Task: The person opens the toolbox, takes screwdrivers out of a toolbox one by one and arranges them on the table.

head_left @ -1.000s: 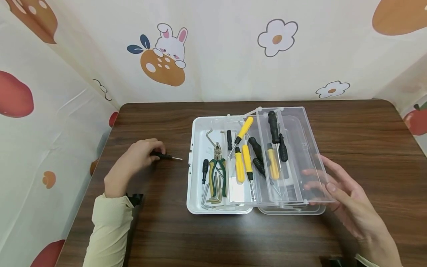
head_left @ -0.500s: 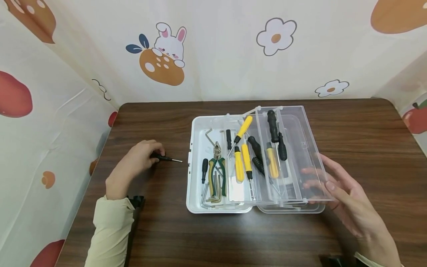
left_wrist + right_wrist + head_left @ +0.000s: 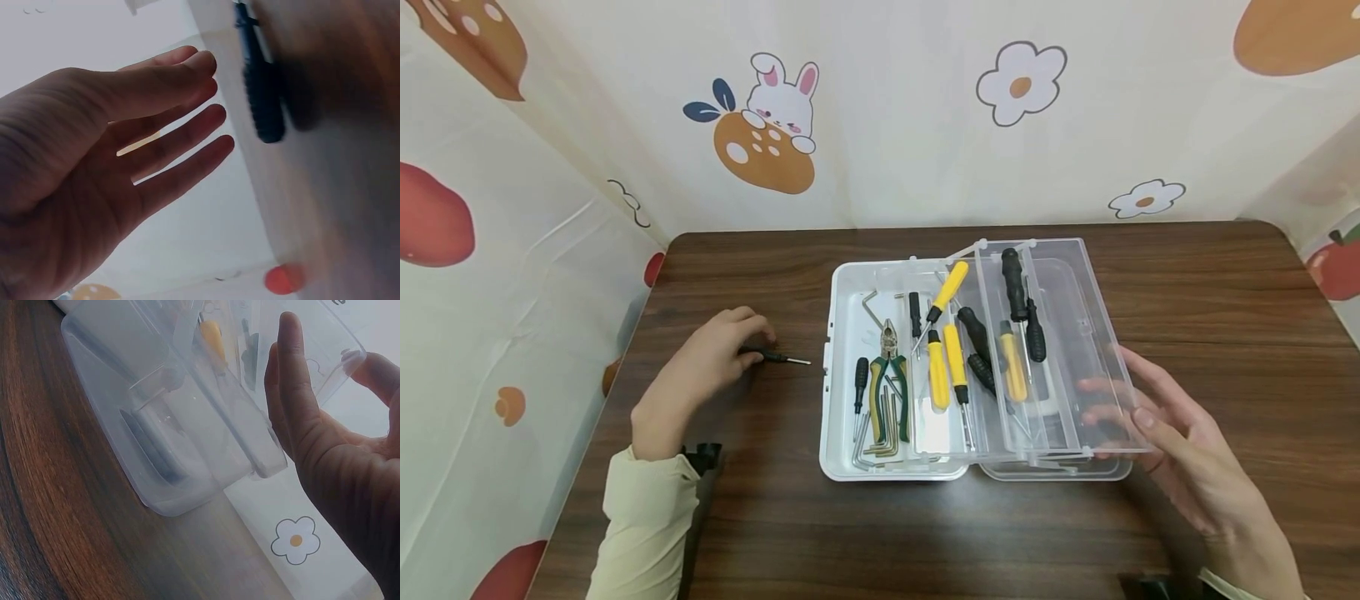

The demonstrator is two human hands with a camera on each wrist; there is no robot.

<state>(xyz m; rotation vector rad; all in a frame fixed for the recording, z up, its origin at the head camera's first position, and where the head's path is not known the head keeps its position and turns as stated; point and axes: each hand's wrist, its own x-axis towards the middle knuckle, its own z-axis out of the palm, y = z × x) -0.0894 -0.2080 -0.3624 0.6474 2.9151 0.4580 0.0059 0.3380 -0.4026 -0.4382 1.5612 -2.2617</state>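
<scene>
On the table at left lies a small black-handled screwdriver, its shaft toward the toolbox. My left hand hovers right at its handle, partly covering it in the head view. In the left wrist view the fingers are relaxed and apart from the screwdriver. My right hand pinches the front right corner of a clear divided tray, thumb above and fingers beneath. Through the clear plastic, the right wrist view shows a yellow handle. The tray overlaps the white toolbox in the head view.
Green-handled pliers, hex keys and a small black screwdriver lie in the toolbox's left part. Several yellow and black screwdrivers show farther right. A clear lid or bin sits under the tray. A patterned curtain borders the wooden table.
The small screwdriver has come down slightly onto the table, and my left fingers have let go of it. My right hand and the tray stay in place.
</scene>
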